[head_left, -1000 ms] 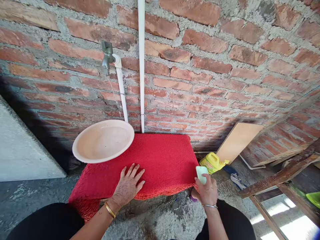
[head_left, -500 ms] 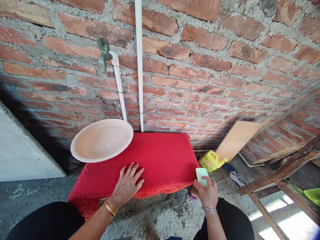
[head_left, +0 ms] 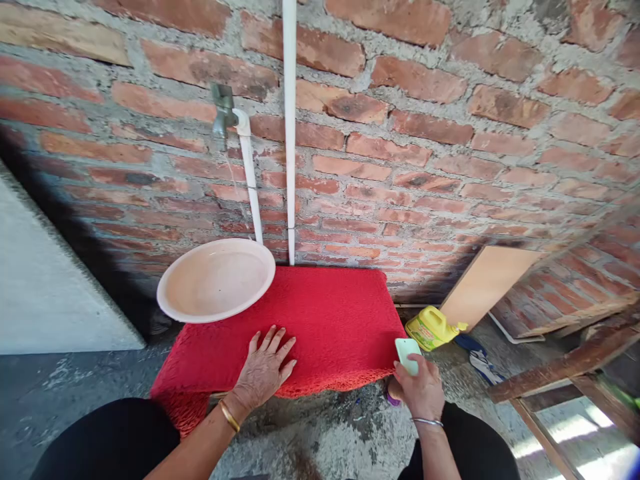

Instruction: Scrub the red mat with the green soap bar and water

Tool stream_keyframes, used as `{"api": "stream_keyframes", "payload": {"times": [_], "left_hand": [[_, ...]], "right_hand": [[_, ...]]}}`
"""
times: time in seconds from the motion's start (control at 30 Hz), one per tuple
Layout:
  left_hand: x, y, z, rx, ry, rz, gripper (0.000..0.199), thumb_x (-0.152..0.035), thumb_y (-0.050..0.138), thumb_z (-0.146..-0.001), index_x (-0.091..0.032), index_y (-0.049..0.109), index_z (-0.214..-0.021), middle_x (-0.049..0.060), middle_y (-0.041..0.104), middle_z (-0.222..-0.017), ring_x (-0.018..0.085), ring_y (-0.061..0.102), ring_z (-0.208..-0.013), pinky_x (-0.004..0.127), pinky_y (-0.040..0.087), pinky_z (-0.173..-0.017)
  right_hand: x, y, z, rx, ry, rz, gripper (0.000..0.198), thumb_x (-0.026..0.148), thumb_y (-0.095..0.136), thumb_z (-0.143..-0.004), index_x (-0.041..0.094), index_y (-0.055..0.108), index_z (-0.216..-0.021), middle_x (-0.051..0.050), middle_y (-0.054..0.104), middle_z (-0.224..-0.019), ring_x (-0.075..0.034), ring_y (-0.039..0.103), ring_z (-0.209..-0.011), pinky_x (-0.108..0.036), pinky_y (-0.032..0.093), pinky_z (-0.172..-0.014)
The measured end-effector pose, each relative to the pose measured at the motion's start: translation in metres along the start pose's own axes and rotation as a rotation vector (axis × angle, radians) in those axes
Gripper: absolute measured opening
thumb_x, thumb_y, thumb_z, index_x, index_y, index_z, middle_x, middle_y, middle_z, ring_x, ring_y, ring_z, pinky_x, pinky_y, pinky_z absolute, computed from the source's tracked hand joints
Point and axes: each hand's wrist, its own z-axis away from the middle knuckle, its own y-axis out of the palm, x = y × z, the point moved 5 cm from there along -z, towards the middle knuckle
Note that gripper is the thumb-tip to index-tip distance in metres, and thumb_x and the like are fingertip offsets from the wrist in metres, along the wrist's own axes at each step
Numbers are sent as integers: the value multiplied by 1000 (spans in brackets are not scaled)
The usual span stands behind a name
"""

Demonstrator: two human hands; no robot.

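Observation:
A shaggy red rug point(head_left: 330, 313) lies spread over a low bench-like support, its front edge hanging down. My left hand point(head_left: 265, 367) rests palm down on the rug's front left part, fingers spread. At the rug's front right corner, my right hand point(head_left: 421, 388) grips a pale green bar of soap point(head_left: 407, 353) between thumb and fingers. Part of the bar is hidden by the thumb. Behind the left hand, a pinkish-white basin point(head_left: 217, 280) sits on the rug's back left corner, apart from both hands.
A tap point(head_left: 223, 113) on a white pipe drips a thin stream toward the basin. Along the brick wall point(head_left: 440, 133) stand a yellow detergent jug point(head_left: 433, 328) and a leaning board point(head_left: 490, 283). Slippers point(head_left: 480, 360) lie at right, near a wooden frame point(head_left: 560, 363). A pale slab point(head_left: 55, 280) stands at left.
The view has turned slightly left, so everything sits a little further right in the picture. Both hands keep about the same place against the rug.

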Motion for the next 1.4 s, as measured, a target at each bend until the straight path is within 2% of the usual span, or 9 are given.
{"api": "stream_keyframes", "payload": {"times": [0.3, 0.37, 0.53, 0.6, 0.8, 0.87, 1.07, 1.17, 1.4], "left_hand": [[13, -11, 4, 14, -149, 7, 41, -43, 56, -97, -35, 63, -136, 6, 61, -145, 32, 48, -139, 59, 34, -115], [23, -17, 5, 58, -224, -8, 41, -40, 56, -97, -34, 63, -137, 8, 60, -146, 33, 47, -140, 61, 34, -115], [48, -35, 10, 236, -386, -50, 44, -29, 51, -98, -26, 61, -141, 15, 54, -150, 37, 47, -139, 65, 34, -112], [56, -42, 12, 303, -417, -63, 45, -27, 47, -99, -24, 59, -143, 17, 52, -152, 37, 46, -139, 66, 34, -112], [73, -55, 16, 417, -461, -32, 46, -22, 47, -97, -25, 59, -141, 16, 50, -153, 35, 46, -139, 66, 35, -110], [78, -59, 16, 445, -472, -7, 46, -21, 49, -96, -27, 59, -141, 15, 50, -152, 35, 45, -139, 66, 36, -109], [106, -88, 20, 415, -628, -75, 41, -24, 50, -94, -22, 65, -132, 18, 57, -140, 37, 53, -125, 62, 44, -98], [116, -98, 23, 381, -688, -98, 38, -22, 49, -94, -20, 66, -128, 19, 60, -132, 36, 58, -116, 58, 49, -90], [118, -76, 27, 389, -633, -134, 31, -25, 56, -91, -19, 69, -118, 16, 63, -118, 36, 61, -108, 47, 53, -79]], "right_hand": [[168, 36, 47, 279, -409, -255, 29, 51, 60, -89, 28, 69, -105, -7, 65, -105, -23, 64, -90, -36, 53, -81], [159, 40, 42, 283, -390, -233, 31, 52, 60, -87, 27, 69, -103, -8, 65, -104, -23, 64, -88, -37, 53, -81], [81, 29, 2, 207, -131, -19, 44, 61, 57, -83, 24, 70, -104, -9, 61, -91, -26, 61, -78, -40, 52, -73], [85, 23, 2, 193, -107, 10, 45, 61, 58, -83, 24, 70, -105, -10, 61, -91, -27, 61, -78, -40, 51, -72], [232, 28, 80, 430, -436, -277, 23, 39, 69, -82, 29, 70, -102, -7, 65, -103, -24, 64, -90, -36, 54, -80], [253, 31, 96, 487, -492, -262, 23, 33, 71, -80, 31, 70, -103, -6, 65, -105, -25, 64, -92, -36, 54, -82], [166, 32, 50, 395, -262, -152, 30, 46, 65, -79, 29, 70, -104, -8, 65, -103, -28, 65, -88, -41, 55, -80], [160, 35, 32, 360, -189, -146, 39, 54, 60, -80, 27, 69, -108, -9, 63, -100, -29, 64, -86, -43, 54, -76], [327, 55, 73, 569, -507, -346, 40, 24, 65, -72, 27, 68, -112, -7, 64, -109, -26, 63, -102, -37, 51, -93]]}}
